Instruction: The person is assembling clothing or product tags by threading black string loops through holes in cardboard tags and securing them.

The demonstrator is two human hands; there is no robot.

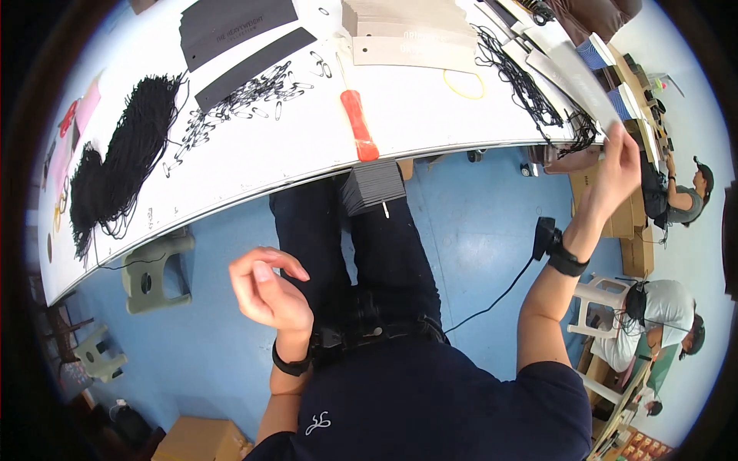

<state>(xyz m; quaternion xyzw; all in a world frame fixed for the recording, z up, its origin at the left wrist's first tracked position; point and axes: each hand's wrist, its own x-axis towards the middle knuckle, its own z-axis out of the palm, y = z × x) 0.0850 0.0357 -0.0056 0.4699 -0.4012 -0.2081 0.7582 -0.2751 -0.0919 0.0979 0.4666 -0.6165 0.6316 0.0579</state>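
Note:
My right hand (621, 170) reaches out to the right end of the white table (307, 146) and pinches a long white card tag (576, 81) from a row of such tags. Black strings (530, 92) lie beside that row. My left hand (269, 288) hovers empty over my lap, fingers loosely curled and apart. A stack of dark card tags (373, 187) rests on my thigh at the table edge.
On the table lie a big bundle of black cords (127, 161), scattered safety pins (246, 100), dark card sheets (231, 27), a beige tag stack (411, 34), an orange-handled tool (360, 127) and a rubber band (463, 84). Plastic stools (154, 269) stand left. Other people sit at right.

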